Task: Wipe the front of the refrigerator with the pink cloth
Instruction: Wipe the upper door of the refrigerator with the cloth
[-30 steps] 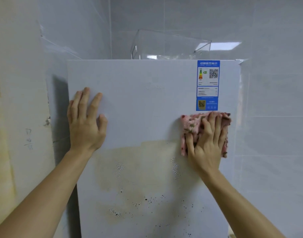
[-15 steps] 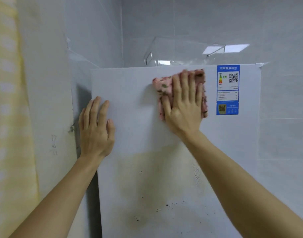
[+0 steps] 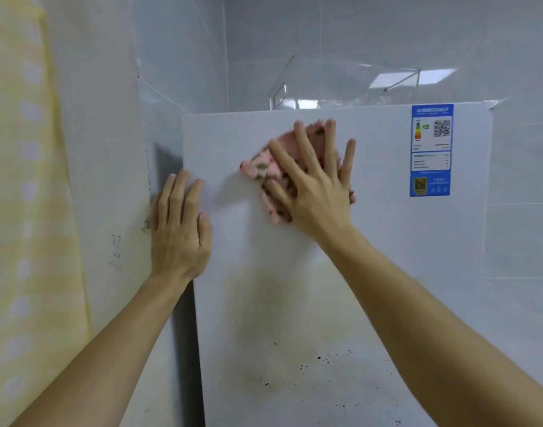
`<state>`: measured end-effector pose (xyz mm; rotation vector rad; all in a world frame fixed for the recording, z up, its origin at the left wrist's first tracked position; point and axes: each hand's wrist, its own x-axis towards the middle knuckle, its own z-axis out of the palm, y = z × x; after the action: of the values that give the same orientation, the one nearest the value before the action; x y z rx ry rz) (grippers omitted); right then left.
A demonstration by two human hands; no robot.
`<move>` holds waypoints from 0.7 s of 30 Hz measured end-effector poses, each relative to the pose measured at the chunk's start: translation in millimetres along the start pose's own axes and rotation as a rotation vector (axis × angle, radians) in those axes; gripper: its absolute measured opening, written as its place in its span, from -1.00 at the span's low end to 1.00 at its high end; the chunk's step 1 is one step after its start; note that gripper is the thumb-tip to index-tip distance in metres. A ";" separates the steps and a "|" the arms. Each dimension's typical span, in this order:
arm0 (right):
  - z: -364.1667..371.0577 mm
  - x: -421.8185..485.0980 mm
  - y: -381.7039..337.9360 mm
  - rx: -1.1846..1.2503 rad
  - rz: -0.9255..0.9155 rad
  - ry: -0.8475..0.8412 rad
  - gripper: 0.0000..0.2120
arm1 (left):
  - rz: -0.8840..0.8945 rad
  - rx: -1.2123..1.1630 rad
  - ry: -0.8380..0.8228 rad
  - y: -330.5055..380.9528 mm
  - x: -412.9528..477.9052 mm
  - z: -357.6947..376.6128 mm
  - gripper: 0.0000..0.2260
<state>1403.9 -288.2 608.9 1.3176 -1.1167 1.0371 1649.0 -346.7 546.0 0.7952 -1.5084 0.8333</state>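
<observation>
Asker: Fabric [image 3: 17, 211] at the far left, what kind is it?

Watcher: Pale yellow with white spots, and blurred. Just beside it is a white wall [image 3: 110, 149] with small pencil numbers on it.

Asker: And the left hand [image 3: 179, 229]?

Watcher: It lies flat against the left edge of the refrigerator [image 3: 387, 257] front. The fingers are straight and close together and point up. It holds nothing; it only presses on the white door.

Asker: Where is the pink cloth [image 3: 264, 167]?

Watcher: On the upper part of the door, near the middle, a little to the right of the left hand. It is bunched and has dark marks on it. Its outline is blurred.

Asker: Does the right hand [image 3: 316, 186] grip it?

Watcher: No. The fingers are spread wide and straight, and the palm presses the cloth flat on the door. The cloth shows to the left of the hand and between its fingers.

Asker: Is there a container?

Watcher: A clear plastic box [image 3: 341, 84] stands on top of the refrigerator, behind the right hand. What it holds I cannot tell.

Asker: Further right?

Watcher: A blue label [image 3: 431, 149] in the top right corner of the door. Lower down the door has a yellowish stain [image 3: 279, 318] and black specks [image 3: 322, 362].
</observation>
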 end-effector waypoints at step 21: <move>26.0 -18.0 -88.9 0.200 -0.082 0.008 -0.51 | 0.020 0.021 0.007 -55.6 -29.4 -2.5 -0.46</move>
<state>1487.5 -314.2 573.7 1.5036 -0.9638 1.1134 1700.4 -372.4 520.5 0.7925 -1.5056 0.8671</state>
